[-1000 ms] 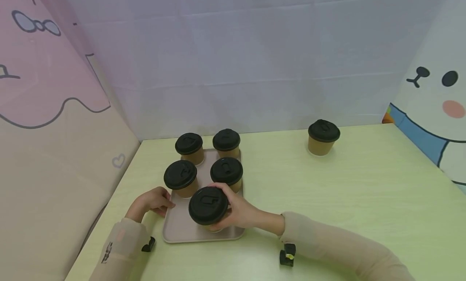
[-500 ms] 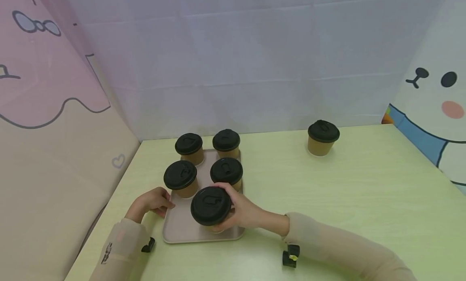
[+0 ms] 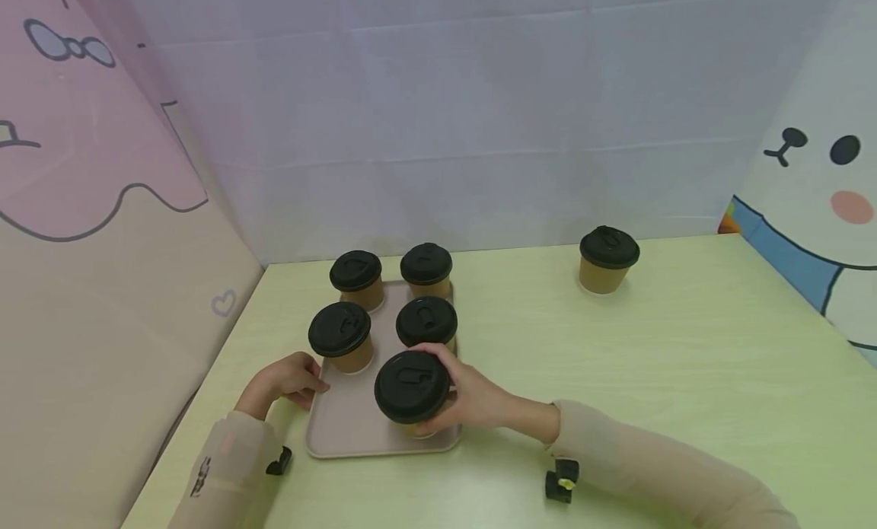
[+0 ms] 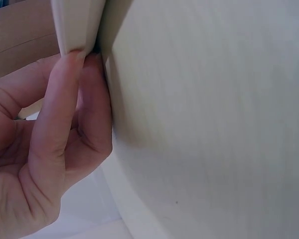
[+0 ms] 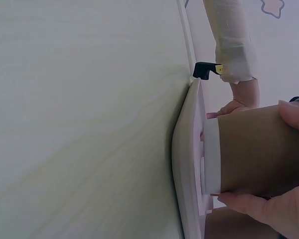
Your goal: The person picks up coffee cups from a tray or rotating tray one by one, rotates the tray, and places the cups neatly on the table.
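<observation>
My right hand (image 3: 473, 396) grips a brown paper cup with a black lid (image 3: 412, 387) at the tray's near right corner. In the right wrist view, thumb and fingers curl round the brown cup wall (image 5: 254, 149); its white base is close to the tray, and I cannot tell whether they touch. My left hand (image 3: 288, 380) pinches the left edge of the pinkish-grey tray (image 3: 342, 430). The left wrist view shows a fingertip pressed on the tray rim (image 4: 79, 25), with other fingers underneath, against the tabletop.
Several more lidded cups stand upright on the tray, among them a back left cup (image 3: 356, 278), a back right cup (image 3: 427, 266), a left cup (image 3: 340, 331) and a right cup (image 3: 427, 323). Another lidded cup (image 3: 606, 259) stands on the table at the back right.
My right hand has shifted the gripped cup a short way right across the tray. The left hand, the tray and the other cups look unmoved.
</observation>
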Demonstrator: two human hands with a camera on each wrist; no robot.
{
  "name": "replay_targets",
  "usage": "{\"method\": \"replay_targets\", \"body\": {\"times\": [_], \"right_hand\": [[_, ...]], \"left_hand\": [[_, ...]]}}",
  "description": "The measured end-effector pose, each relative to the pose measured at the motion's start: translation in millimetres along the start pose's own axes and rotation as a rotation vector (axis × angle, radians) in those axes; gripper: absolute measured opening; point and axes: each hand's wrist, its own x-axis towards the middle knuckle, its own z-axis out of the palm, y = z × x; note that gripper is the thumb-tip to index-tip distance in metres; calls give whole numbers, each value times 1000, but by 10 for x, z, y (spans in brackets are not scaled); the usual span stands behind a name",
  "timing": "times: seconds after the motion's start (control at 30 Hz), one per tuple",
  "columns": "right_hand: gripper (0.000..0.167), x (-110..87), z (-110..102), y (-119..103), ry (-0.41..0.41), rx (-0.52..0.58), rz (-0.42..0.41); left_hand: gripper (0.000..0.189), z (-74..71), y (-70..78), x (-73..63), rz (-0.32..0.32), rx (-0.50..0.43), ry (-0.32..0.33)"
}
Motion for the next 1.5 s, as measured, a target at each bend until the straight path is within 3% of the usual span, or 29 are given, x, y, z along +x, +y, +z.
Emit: {"method": "replay_targets", "body": {"times": [0.23,0.57,1.5], "right_hand": [[96,-26,-45,13,-23,-41,-32],[96,-109,-133,-8,-49,44,5],[95,-327,-424,-140,47,32,1]], "left_hand": [[17,-9,-5,-21,8,1,0],[18,0,13,-9,-11,14,4],[17,13,5,-10,-20,-5,21]]}}
